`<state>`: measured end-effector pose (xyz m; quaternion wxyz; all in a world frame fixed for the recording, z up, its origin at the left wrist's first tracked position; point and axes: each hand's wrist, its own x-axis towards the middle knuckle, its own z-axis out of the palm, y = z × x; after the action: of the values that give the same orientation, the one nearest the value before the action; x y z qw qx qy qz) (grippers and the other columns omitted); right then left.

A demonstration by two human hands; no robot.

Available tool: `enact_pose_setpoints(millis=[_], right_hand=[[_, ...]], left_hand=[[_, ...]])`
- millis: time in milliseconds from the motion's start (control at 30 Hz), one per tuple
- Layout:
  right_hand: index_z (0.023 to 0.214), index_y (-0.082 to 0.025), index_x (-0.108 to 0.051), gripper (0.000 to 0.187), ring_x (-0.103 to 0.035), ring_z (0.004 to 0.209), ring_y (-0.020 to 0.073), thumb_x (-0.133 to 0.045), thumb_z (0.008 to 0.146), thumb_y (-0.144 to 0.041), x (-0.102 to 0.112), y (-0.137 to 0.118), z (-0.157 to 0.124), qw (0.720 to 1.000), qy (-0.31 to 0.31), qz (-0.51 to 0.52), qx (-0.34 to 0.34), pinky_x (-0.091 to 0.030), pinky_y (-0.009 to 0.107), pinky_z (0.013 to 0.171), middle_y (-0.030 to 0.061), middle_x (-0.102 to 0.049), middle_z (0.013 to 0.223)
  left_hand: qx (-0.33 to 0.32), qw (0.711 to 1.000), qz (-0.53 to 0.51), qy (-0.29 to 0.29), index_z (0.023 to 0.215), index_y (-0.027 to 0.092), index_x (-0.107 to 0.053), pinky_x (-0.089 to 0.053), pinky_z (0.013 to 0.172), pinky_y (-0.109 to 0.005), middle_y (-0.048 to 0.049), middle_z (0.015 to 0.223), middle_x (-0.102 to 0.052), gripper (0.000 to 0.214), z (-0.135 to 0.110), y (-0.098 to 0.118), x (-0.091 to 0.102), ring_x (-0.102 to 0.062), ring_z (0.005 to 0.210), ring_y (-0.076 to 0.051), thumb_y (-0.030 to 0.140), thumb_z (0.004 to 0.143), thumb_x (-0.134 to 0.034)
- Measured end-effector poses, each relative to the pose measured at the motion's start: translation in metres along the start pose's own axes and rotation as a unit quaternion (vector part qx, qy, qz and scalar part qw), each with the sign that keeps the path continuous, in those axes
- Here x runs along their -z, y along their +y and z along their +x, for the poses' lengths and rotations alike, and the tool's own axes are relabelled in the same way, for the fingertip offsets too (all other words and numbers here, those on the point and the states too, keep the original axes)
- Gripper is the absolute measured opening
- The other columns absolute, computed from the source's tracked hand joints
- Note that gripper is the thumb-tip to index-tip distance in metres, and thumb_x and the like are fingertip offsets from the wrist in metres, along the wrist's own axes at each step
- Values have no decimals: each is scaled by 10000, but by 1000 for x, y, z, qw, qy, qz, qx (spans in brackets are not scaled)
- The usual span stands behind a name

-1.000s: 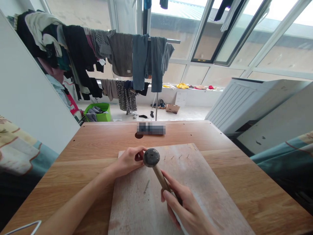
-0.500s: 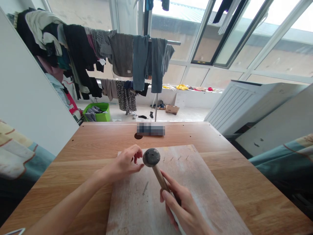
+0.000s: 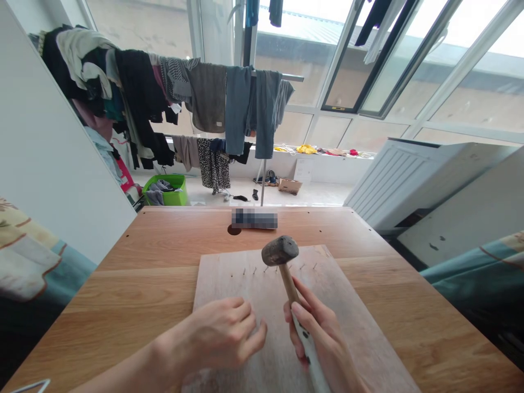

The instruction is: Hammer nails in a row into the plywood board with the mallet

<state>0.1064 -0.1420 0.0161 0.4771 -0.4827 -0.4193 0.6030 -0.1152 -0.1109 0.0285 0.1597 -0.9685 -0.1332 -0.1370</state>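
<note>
My right hand (image 3: 317, 327) is wrapped round the handle of a mallet (image 3: 280, 251) with a dark, blunt head and a wooden shaft that is pale lower down. Its head is raised over the far part of a worn wooden board (image 3: 347, 305). Several thin nails (image 3: 254, 270) stand in a row across the board's far end, some partly behind the mallet. Low over the near left of the board is my left hand (image 3: 229, 333), its fingers curled inward. The fingertips are mostly hidden, and whatever they may hold does not show.
The board lies on a wooden table (image 3: 155, 284). A blurred-out box-like item (image 3: 254, 219) sits near the far edge beside a round hole (image 3: 234, 230). Beyond are a clothes rack with hanging laundry (image 3: 208, 98) and a green basket (image 3: 176, 195). A white cabinet side (image 3: 53, 136) stands left.
My left hand has come from the row of nails toward me, covering the spot where a loose nail lay. The mallet in my right hand has shifted right and its head has turned.
</note>
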Motion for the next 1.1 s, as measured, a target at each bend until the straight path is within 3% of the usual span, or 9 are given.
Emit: enact_pose_setpoints(millis=[67, 133, 267, 367, 667, 967, 1100], right_hand=[[1489, -208, -471, 696, -459, 390, 56, -668, 900, -522, 0, -2, -1, 1000, 6, 5, -2, -415, 182, 304, -24, -599, 782], [1501, -212, -456, 686, -463, 398, 57, -658, 914, -504, -1, -3, -2, 1000, 7, 8, -5, -416, 178, 310, -23, -605, 785], [1494, -221, -472, 659, -474, 408, 56, -653, 921, -491, -2, -4, -3, 1000, -3, 8, -13, -427, 179, 324, -18, -614, 793], [1481, -240, -493, 667, -458, 384, 46, -666, 902, -522, -3, -1, -4, 1000, -6, 10, -12, -404, 171, 309, -25, -607, 787], [1443, -272, -548, 583, -457, 371, 31, -643, 921, -514, -9, -2, -6, 1000, -21, -11, 18, -372, 144, 315, -36, -590, 762], [1478, -308, -524, 545, -484, 360, 26, -559, 968, -496, -27, -11, -8, 991, -113, -69, 4, -367, 127, 298, -14, -607, 814], [1495, -294, -505, 555, -475, 361, 26, -540, 974, -483, -34, -1, -5, 985, -130, -113, 15, -371, 139, 307, 3, -636, 845]], left_hand=[[34, 997, -62, -2, 1080, 136, -659, -510, 626, -306, -34, 741, -652, 180, -3, -8, -1, -615, 663, -181, 93, 957, -535], [123, 981, -149, 30, 1126, 176, -653, -524, 684, -281, -38, 835, -671, 251, -11, -19, -6, -628, 730, -164, 67, 966, -493], [376, 871, -280, 149, 1066, 230, -693, -523, 751, -229, -15, 929, -709, 192, -31, -41, -26, -648, 793, -123, 149, 972, -546], [462, 812, -313, 170, 966, 228, -715, -500, 667, -208, 20, 820, -704, 108, -38, -47, -39, -609, 687, -106, 193, 928, -620], [452, 805, -337, 184, 954, 236, -728, -477, 598, -185, 16, 805, -689, 145, -39, -41, -45, -575, 647, -95, 188, 914, -597], [463, 799, -346, 166, 1034, 209, -690, -517, 662, -208, 7, 823, -700, 191, -38, -40, -43, -622, 701, -112, 154, 872, -606], [461, 803, -339, 165, 911, 195, -651, -483, 625, -193, 22, 777, -663, 90, -38, -40, -42, -594, 667, -104, 143, 856, -602]])
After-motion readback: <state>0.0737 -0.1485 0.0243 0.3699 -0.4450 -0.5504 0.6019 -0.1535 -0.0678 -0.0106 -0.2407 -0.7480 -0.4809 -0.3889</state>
